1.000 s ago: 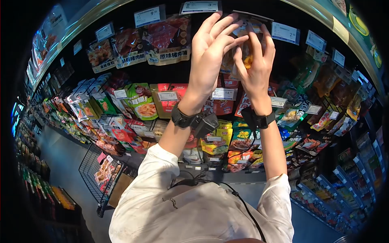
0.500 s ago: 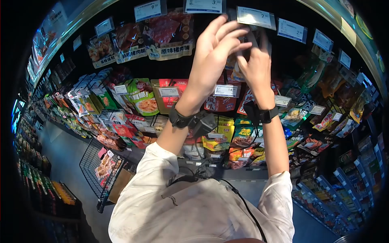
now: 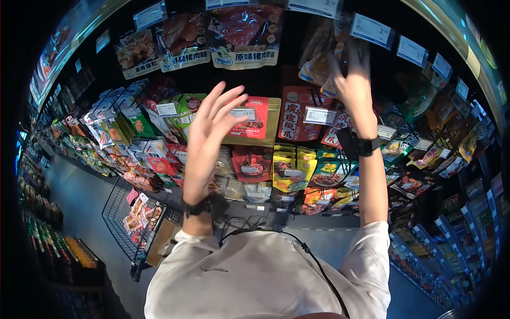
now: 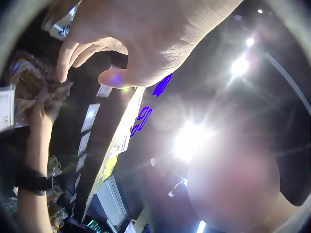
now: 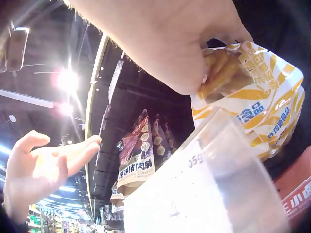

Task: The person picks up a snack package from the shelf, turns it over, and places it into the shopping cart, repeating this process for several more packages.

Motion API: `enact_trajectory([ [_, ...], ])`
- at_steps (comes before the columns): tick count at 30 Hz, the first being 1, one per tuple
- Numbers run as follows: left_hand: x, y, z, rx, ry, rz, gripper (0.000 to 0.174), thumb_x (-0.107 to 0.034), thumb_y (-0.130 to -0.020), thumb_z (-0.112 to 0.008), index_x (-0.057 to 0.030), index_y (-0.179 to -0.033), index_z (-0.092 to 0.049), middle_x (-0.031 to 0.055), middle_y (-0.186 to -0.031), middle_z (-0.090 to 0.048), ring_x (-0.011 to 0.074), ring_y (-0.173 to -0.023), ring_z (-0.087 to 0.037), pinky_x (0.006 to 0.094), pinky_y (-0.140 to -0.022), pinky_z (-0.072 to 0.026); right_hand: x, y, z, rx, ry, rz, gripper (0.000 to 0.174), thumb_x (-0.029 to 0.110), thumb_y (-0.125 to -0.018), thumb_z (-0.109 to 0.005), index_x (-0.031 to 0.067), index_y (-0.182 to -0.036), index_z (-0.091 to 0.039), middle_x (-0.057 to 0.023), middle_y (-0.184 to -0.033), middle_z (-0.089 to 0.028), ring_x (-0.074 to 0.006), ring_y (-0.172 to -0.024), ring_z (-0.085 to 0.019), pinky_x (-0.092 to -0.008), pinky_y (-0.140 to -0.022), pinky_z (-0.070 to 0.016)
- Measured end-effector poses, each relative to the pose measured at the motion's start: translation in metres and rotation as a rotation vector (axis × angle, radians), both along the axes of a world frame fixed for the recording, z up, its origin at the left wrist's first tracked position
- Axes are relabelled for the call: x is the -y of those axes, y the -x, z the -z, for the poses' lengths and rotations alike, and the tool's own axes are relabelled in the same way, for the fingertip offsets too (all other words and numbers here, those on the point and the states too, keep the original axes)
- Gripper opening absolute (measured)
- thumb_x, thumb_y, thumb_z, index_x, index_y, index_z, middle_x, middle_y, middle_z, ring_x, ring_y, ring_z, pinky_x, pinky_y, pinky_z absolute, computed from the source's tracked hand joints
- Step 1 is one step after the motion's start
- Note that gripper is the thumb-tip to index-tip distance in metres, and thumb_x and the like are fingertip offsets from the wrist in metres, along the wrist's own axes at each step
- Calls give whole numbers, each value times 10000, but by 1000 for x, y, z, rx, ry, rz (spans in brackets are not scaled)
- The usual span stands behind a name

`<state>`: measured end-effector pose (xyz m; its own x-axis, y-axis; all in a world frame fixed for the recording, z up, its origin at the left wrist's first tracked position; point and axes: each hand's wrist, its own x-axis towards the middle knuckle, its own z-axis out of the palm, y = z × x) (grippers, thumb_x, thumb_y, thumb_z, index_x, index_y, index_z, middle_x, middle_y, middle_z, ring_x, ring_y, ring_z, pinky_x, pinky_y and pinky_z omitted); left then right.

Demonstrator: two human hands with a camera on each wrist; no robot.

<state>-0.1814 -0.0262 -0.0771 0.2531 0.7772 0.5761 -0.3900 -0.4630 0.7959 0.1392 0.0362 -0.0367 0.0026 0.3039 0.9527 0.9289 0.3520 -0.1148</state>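
My left hand (image 3: 209, 130) is raised in front of the rack with nothing in it, fingers spread and relaxed. Behind its fingers hangs a red and gold snack bag (image 3: 260, 125). Higher up and to the right, my right hand (image 3: 355, 93) reaches in below the upper price tags. It grips a clear-fronted snack bag with white and orange stripes (image 5: 272, 97), whose yellow-brown contents show at the window. Its fingertips are blurred in the head view and hidden behind the hand in the right wrist view. Similar striped bags (image 3: 316, 61) hang just left of it.
Price tags (image 3: 372, 29) jut out above the right hand. Dried-pork bags (image 3: 244, 40) hang at upper left, red chicken-feet bags (image 3: 303, 114) below. A wire shopping cart (image 3: 119, 215) holding packages stands at lower left. More shelves (image 3: 451, 239) line the right side.
My left hand has come away from the striped bags, down and to the left. The right hand stays up at them. The view has shifted, so the rack sits further right.
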Motion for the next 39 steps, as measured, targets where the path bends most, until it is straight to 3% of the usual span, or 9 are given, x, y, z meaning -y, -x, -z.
enact_trajectory([
  [4, 2, 61, 21, -56, 35, -182, 633, -165, -1027, -538, 104, -1550, -304, 286, -1498, -485, 347, -1383, -525, 403, -1063, -501, 15, 18, 0, -86, 27, 26, 550, 227, -927, -701, 98, -1438, -543, -319, -1498, -406, -517, -1304, -500, -535, -1040, -489],
  [8, 6, 115, 39, -69, 126, -282, 627, -161, -1037, -527, 117, -1548, -292, 274, -1488, -495, 325, -1369, -538, 407, -1061, -503, 32, 29, -2, -14, 102, 22, 566, 216, -943, -683, 123, -1476, -517, -325, -1517, -382, -503, -1358, -467, -506, -1072, -471],
  [10, 1, 144, 53, -77, 176, -320, 630, -187, -1038, -549, 93, -1551, -315, 258, -1467, -524, 309, -1345, -561, 389, -1045, -514, 36, 28, 15, 37, 93, 184, 571, 235, -969, -687, 135, -1501, -502, -314, -1535, -373, -500, -1377, -438, -507, -1114, -422],
  [15, -26, 226, 118, -55, 281, -331, 577, -176, -1049, -547, 60, -1543, -363, 182, -1419, -593, 241, -1274, -617, 358, -1010, -531, 105, 93, 35, -90, 227, 189, 504, 139, -999, -643, 100, -1488, -525, -234, -1589, -363, -384, -1461, -398, -471, -1175, -349],
  [21, -29, 271, 159, -153, 372, -391, 563, -214, -1064, -535, 30, -1545, -375, 156, -1384, -617, 241, -1246, -633, 357, -1017, -523, 188, 135, 97, -153, 398, 137, 513, -19, -911, -644, 41, -1415, -571, -207, -1541, -453, -352, -1393, -490, -457, -1145, -398],
  [26, 14, 289, 153, -176, 413, -607, 511, -261, -1070, -526, -12, -1508, -436, 146, -1325, -656, 238, -1242, -632, 383, -1087, -472, 249, 136, 172, -326, 597, 232, 317, 60, -1017, -572, -14, -1318, -638, -182, -1414, -587, -319, -1285, -564, -423, -1102, -420],
  [30, 38, 330, 174, 22, 356, -866, 400, -222, -1052, -565, 52, -1341, -534, 149, -1138, -726, 224, -1042, -713, 340, -929, -559, 276, 95, 239, -314, 662, 75, 287, 115, -1070, -535, -56, -1269, -650, -178, -1339, -630, -310, -1251, -583, -428, -1082, -441],
  [33, 74, 362, 168, 126, 327, -1039, 320, -127, -1039, -536, 79, -1281, -570, 177, -1079, -729, 220, -1008, -727, 309, -894, -578, 277, 83, 263, -358, 704, -18, 276, 114, -1079, -534, -62, -1248, -664, -178, -1302, -644, -289, -1210, -615, -411, -1002, -521],
  [39, 125, 428, 169, 147, 270, -1267, 289, -115, -1038, -522, 73, -1253, -571, 200, -1052, -732, 259, -956, -747, 301, -843, -606, 226, 133, 267, -304, 785, -221, 272, 104, -1085, -509, -71, -1228, -661, -169, -1284, -641, -276, -1188, -615, -400, -993, -519],
])
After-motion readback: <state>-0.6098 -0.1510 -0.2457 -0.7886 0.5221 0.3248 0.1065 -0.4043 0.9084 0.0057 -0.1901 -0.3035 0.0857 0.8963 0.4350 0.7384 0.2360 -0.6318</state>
